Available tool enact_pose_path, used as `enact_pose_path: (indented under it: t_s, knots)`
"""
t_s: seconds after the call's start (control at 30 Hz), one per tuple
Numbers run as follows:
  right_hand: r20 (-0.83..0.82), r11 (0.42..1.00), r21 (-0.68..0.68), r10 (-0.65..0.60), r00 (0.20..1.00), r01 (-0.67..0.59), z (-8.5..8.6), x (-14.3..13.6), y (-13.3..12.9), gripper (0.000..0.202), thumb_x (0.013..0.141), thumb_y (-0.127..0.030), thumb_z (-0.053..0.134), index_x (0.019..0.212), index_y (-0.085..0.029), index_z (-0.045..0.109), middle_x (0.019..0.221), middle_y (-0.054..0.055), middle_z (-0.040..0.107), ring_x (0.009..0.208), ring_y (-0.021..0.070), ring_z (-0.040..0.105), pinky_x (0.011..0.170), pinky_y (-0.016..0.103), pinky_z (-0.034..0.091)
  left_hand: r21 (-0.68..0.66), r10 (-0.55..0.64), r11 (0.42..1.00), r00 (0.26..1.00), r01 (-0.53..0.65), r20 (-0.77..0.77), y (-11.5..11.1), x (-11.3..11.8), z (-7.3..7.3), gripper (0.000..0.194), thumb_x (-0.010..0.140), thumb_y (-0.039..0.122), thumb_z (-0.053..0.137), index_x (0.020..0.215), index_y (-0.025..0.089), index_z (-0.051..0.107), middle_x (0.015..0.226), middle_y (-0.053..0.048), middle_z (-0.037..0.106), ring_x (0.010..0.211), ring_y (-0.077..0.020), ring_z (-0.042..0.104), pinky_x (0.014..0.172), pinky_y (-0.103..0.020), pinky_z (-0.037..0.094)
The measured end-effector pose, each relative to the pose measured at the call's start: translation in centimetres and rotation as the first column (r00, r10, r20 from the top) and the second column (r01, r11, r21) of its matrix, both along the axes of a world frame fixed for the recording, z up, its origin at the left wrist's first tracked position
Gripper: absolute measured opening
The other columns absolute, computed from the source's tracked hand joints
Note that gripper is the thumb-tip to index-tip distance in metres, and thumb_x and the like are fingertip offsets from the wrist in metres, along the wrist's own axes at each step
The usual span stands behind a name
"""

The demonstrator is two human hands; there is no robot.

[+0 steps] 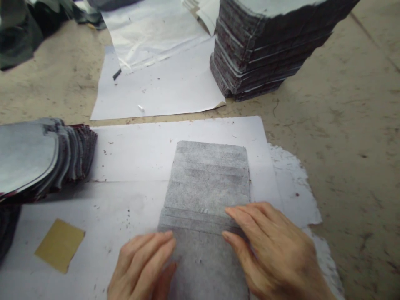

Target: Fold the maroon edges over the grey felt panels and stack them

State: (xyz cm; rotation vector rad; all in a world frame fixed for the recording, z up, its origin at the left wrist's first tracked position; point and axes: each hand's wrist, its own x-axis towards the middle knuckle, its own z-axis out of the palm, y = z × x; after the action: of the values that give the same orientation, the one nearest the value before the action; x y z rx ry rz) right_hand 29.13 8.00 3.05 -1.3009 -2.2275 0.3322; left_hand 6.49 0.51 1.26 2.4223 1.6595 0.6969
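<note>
A long grey fabric piece [209, 179] lies on white paper [131, 154], with a folded band crossing it near its middle. My left hand [143, 264] rests at the left edge of the fabric just below that band, its fingers close together; whether they pinch the edge is hidden. At the right edge, my right hand [271, 250] touches the fabric, thumb and fingers apart, the fingertips over the band. The lower end of the fabric runs out of view between my hands.
A tall stack of dark pieces [259, 54] stands at the back right. Another stack with rounded ends [40, 158] lies at the left. A tan square [61, 245] sits near my left hand. Clear plastic film [153, 31] and dark cloth [18, 33] lie at the back.
</note>
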Motion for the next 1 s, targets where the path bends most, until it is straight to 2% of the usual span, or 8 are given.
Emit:
enact_pose_path:
  t_s: [0.1,0.2,0.37,0.47,0.6,0.67,0.8,1.0]
  knots:
    - [0.033,0.996,-0.083,-0.025,0.999,0.027,-0.6,-0.5,-0.7,0.014,0.08,-0.013,0.047,0.081,-0.014,0.061,0.068,0.004,0.054,0.065,0.0172,0.048,0.055,0.031,0.039,-0.04,0.014,0.999,0.999,-0.015,-0.03,3.0,-0.4,0.2,0.042,0.079,0.011,0.054,0.12,0.009,0.047,0.113,-0.012,0.055,0.105,-0.0224,0.05,0.091,-0.035,0.041]
    - [-0.031,0.985,-0.172,0.004,1.0,-0.009,-0.9,-0.4,-0.9,0.017,0.08,-0.01,0.046,0.069,-0.017,0.057,0.066,0.003,0.048,0.063,0.016,0.045,0.053,0.029,0.036,-0.094,0.017,0.995,1.0,-0.018,-0.01,4.4,-0.6,0.0,0.038,0.08,0.017,0.054,0.117,0.012,0.048,0.102,-0.008,0.056,0.094,-0.0191,0.052,0.082,-0.032,0.043]
    - [-0.214,0.949,-0.307,0.009,0.977,-0.076,0.0,0.3,-0.4,0.012,0.082,-0.01,0.049,0.075,-0.019,0.055,0.071,0.0,0.052,0.069,0.0114,0.052,0.06,0.023,0.042,-0.348,0.051,0.937,0.983,0.014,0.177,5.4,-1.2,1.0,0.009,0.082,0.023,0.055,0.09,0.02,0.053,0.075,0.002,0.056,0.071,-0.0108,0.054,0.061,-0.02,0.045]
    - [-0.215,0.942,-0.336,-0.085,0.973,0.007,0.3,0.1,0.1,0.011,0.083,-0.013,0.049,0.077,-0.021,0.055,0.068,-0.003,0.055,0.063,0.0083,0.054,0.057,0.019,0.043,-0.414,0.145,0.91,0.957,-0.03,0.249,6.6,-0.8,1.8,0.006,0.082,0.027,0.054,0.082,0.021,0.053,0.069,0.005,0.056,0.065,-0.0093,0.054,0.058,-0.018,0.044]
    - [-0.046,0.936,-0.177,-0.317,0.947,0.305,-0.8,-0.7,0.6,0.016,0.082,-0.019,0.048,0.068,-0.02,0.054,0.063,-0.003,0.055,0.059,0.0114,0.054,0.053,0.024,0.039,-0.393,0.274,0.904,0.934,-0.169,0.228,8.2,0.5,1.4,0.012,0.079,0.031,0.055,0.078,0.019,0.058,0.065,0.003,0.055,0.06,-0.011,0.052,0.055,-0.022,0.042]
    - [0.013,0.923,-0.067,-0.379,0.925,0.379,-1.5,-1.1,0.7,0.019,0.082,-0.021,0.046,0.065,-0.02,0.054,0.061,-0.002,0.055,0.058,0.0128,0.053,0.053,0.026,0.037,-0.389,0.312,0.894,0.931,-0.221,0.188,8.7,1.0,0.8,0.014,0.078,0.032,0.054,0.075,0.019,0.058,0.063,0.002,0.054,0.058,-0.0119,0.05,0.055,-0.024,0.04]
    - [0.044,0.922,-0.03,-0.385,0.922,0.386,-2.0,-1.4,0.7,0.02,0.083,-0.022,0.045,0.065,-0.019,0.054,0.061,-0.002,0.054,0.059,0.0132,0.052,0.054,0.027,0.035,-0.388,0.374,0.873,0.916,-0.296,0.145,8.9,1.3,0.2,0.017,0.076,0.034,0.053,0.069,0.019,0.057,0.062,0.002,0.055,0.056,-0.0125,0.05,0.056,-0.025,0.038]
    - [0.086,0.929,-0.032,-0.364,0.928,0.368,-1.6,-1.4,1.0,0.022,0.081,-0.019,0.045,0.059,-0.019,0.049,0.059,-0.001,0.051,0.057,0.0138,0.05,0.054,0.027,0.033,-0.525,0.443,0.794,0.883,-0.306,0.156,9.6,1.2,0.5,0.021,0.073,0.038,0.054,0.063,0.019,0.054,0.059,0.002,0.051,0.054,-0.0118,0.046,0.051,-0.022,0.034]
